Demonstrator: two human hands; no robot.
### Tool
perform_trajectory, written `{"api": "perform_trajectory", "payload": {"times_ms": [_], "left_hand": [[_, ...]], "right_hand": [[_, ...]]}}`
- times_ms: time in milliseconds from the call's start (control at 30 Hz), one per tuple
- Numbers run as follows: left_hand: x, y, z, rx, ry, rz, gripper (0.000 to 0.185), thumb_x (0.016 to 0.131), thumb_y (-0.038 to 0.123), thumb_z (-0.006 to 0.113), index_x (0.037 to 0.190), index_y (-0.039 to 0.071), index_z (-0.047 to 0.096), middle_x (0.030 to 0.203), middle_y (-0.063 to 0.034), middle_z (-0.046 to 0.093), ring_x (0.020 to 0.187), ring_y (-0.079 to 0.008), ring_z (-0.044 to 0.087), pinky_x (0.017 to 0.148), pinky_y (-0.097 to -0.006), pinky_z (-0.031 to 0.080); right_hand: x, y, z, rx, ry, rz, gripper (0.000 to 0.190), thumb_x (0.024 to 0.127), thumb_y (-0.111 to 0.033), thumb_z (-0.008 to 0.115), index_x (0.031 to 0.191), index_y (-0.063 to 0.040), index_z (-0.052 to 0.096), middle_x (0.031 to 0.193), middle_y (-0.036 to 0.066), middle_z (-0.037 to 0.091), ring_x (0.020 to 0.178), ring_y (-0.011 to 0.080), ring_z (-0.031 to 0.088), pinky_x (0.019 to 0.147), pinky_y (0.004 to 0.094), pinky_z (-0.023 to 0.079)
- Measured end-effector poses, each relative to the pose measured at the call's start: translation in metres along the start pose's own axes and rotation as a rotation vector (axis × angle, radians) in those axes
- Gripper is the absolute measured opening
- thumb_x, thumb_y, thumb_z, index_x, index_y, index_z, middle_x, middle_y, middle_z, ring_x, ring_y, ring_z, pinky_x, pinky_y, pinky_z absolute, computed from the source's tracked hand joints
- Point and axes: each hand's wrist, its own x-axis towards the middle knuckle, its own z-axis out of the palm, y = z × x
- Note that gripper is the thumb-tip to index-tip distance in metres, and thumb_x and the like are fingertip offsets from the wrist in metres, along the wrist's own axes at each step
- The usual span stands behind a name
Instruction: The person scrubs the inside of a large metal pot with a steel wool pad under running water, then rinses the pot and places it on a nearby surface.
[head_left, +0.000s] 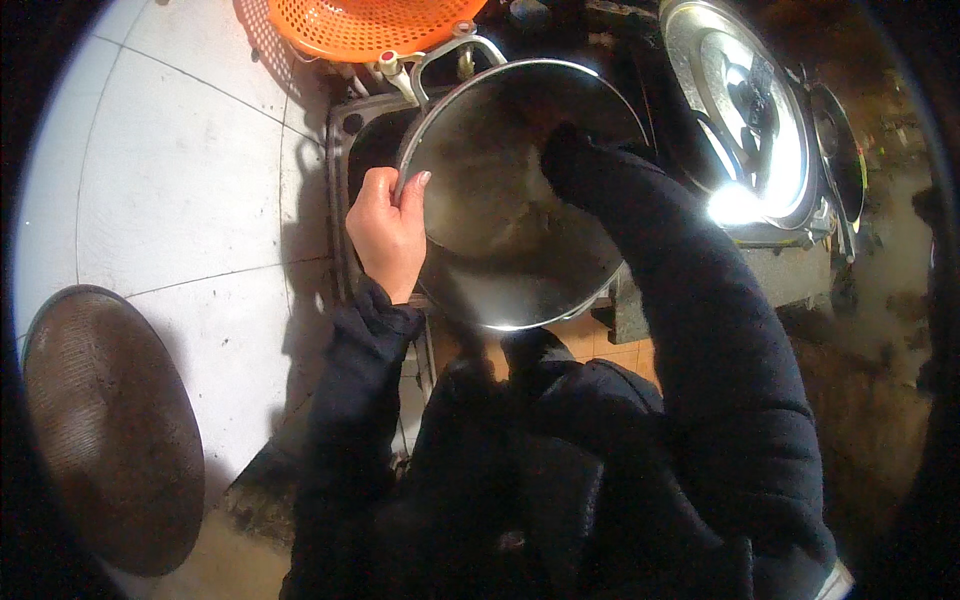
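Observation:
A large round metal pot (487, 172) with a loop handle at its far side is tilted over a metal sink (337, 165). My left hand (388, 225) grips the pot's left rim, thumb on the inside and fingers outside. My right arm, in a dark sleeve (712, 300), reaches over the pot's right rim. The right hand is down in the shadowed inside of the pot, too dark to make out, so what it holds or touches is hidden. The pot's inner wall looks dull, with a pale sheen near its close edge.
An orange perforated plastic colander (375, 30) is beyond the sink, near taps with a red-marked knob (388, 60). At right, a shiny round metal lid or pan (750, 112) rests by a counter edge. A dark woven oval tray (112, 427) leans against white wall tiles (187, 172).

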Motion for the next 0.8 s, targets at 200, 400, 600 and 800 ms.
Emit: {"api": "perform_trajectory", "payload": {"times_ms": [200,400,600,800], "left_hand": [[-0.001,-0.003,-0.002,0.005,0.037,-0.057,0.025,0.09,0.015,0.079,0.086,0.003,0.058,0.065,-0.0098,0.053,0.053,-0.0202,0.047,0.052,-0.0343,0.042],[-0.001,-0.01,0.003,0.008,0.036,-0.051,0.028,0.09,0.018,0.08,0.087,0.003,0.057,0.065,-0.0095,0.052,0.054,-0.0202,0.046,0.052,-0.0343,0.042],[-0.004,-0.014,-0.008,0.03,0.05,-0.071,0.03,0.09,0.022,0.08,0.087,0.003,0.057,0.066,-0.0097,0.053,0.056,-0.0215,0.046,0.054,-0.0348,0.043],[-0.001,-0.017,0.005,0.036,0.083,0.006,0.027,0.096,0.025,0.072,0.089,0.002,0.06,0.07,-0.0135,0.06,0.058,-0.0253,0.055,0.058,-0.0368,0.046]], "right_hand": [[-0.058,-0.064,0.02,0.08,-0.209,-0.101,0.031,0.096,-0.024,0.059,0.12,-0.005,0.067,0.117,0.017,0.068,0.106,0.0345,0.064,0.092,0.0459,0.051],[0.024,-0.167,-0.011,0.36,-0.238,-0.284,0.028,0.096,-0.022,0.06,0.116,-0.006,0.072,0.111,0.016,0.072,0.099,0.0334,0.067,0.087,0.0447,0.055],[0.015,-0.045,-0.071,0.895,0.386,0.268,0.029,0.1,-0.016,0.058,0.121,0.002,0.067,0.118,0.019,0.07,0.11,0.0301,0.067,0.101,0.0408,0.054],[0.03,-0.011,-0.016,0.982,0.432,0.444,0.029,0.099,-0.012,0.052,0.122,0.003,0.06,0.119,0.021,0.065,0.11,0.0335,0.062,0.099,0.0439,0.052]]}}
